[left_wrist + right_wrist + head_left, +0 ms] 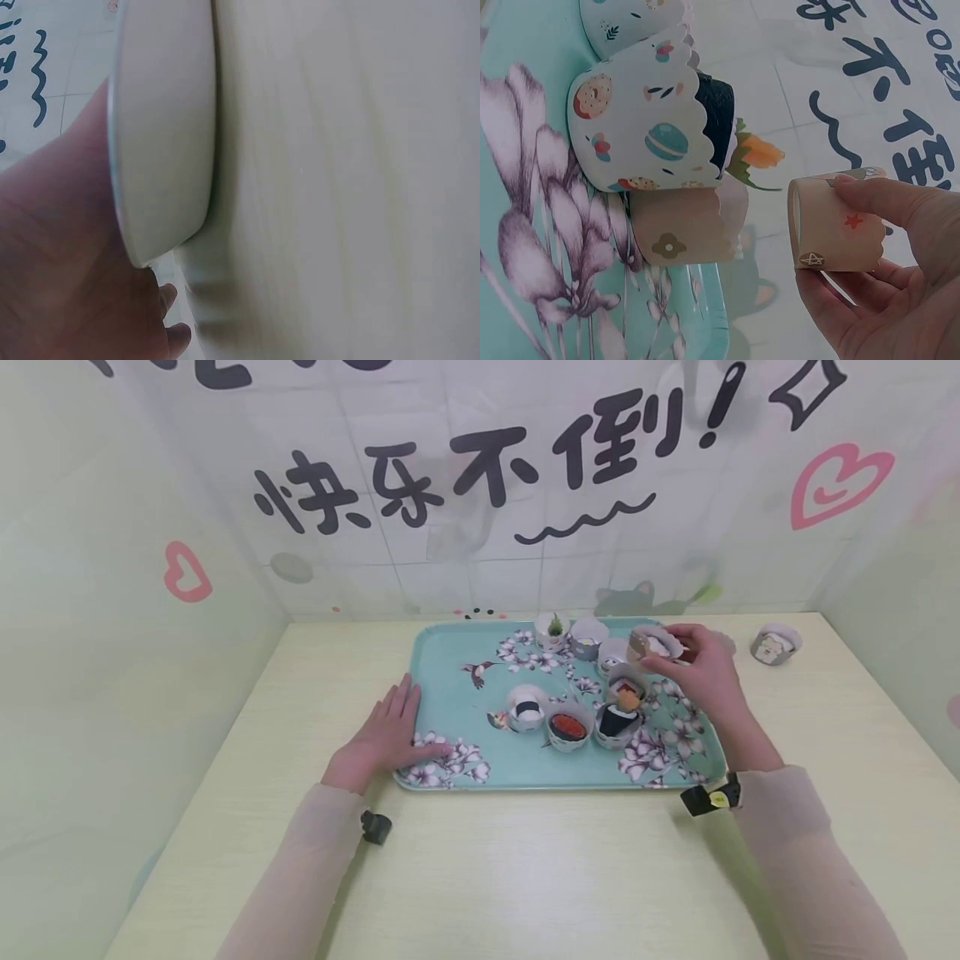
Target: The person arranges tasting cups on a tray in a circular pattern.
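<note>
In the head view my left hand [384, 733] lies with straight fingers along the left rim of a light-blue flowered tray [450, 681]; the thumb rests over its front left corner. My right hand [705, 667] pinches a beige paper baking cup [836, 225] between thumb and fingers, above the tray's back right part. What the cup holds is unclear. On the tray stand several similar cups: one with a black-and-white sushi piece [527, 712], one with red roe sushi [567, 727], one with a dark hand roll [618, 720], and one with a green sprig [555, 627].
Another paper cup [776, 643] stands on the pale wooden table [525, 877], right of the tray. A printed white curtain [465, 539] hangs behind and at the sides of the table. More cups [588, 637] sit close together near the raised right hand.
</note>
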### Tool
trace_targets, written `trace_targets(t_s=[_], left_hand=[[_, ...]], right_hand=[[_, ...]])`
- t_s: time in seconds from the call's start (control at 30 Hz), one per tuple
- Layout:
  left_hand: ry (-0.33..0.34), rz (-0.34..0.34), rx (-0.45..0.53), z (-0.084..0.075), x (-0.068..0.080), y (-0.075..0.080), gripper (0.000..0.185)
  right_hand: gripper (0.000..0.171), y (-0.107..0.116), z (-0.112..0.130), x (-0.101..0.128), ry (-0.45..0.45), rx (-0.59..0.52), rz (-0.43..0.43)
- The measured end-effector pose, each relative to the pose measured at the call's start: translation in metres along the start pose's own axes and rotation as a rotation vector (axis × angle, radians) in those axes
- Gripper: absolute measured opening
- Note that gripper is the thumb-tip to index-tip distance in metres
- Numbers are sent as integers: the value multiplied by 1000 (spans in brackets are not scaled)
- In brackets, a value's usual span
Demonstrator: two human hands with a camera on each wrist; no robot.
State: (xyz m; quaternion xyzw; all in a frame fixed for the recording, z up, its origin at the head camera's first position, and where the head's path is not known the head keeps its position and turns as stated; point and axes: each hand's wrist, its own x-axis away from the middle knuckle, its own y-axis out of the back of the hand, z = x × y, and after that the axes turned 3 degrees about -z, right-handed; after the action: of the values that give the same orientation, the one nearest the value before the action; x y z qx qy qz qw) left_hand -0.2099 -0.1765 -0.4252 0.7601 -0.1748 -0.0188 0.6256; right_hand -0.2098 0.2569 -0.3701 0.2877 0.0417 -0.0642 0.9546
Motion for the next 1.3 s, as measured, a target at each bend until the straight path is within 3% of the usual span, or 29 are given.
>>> trace_targets(t_s=[0.6, 1.03, 1.3], left_hand=[[1, 9, 5, 0, 0, 0, 121], [5, 6, -1, 2, 0, -3, 121], [-3, -6, -4, 1, -1, -3, 121]], right_hand=[[69, -20, 16, -1, -16, -16, 46], [65, -37, 23, -8, 36, -25, 92], [64, -51, 30, -11, 24, -19, 131]])
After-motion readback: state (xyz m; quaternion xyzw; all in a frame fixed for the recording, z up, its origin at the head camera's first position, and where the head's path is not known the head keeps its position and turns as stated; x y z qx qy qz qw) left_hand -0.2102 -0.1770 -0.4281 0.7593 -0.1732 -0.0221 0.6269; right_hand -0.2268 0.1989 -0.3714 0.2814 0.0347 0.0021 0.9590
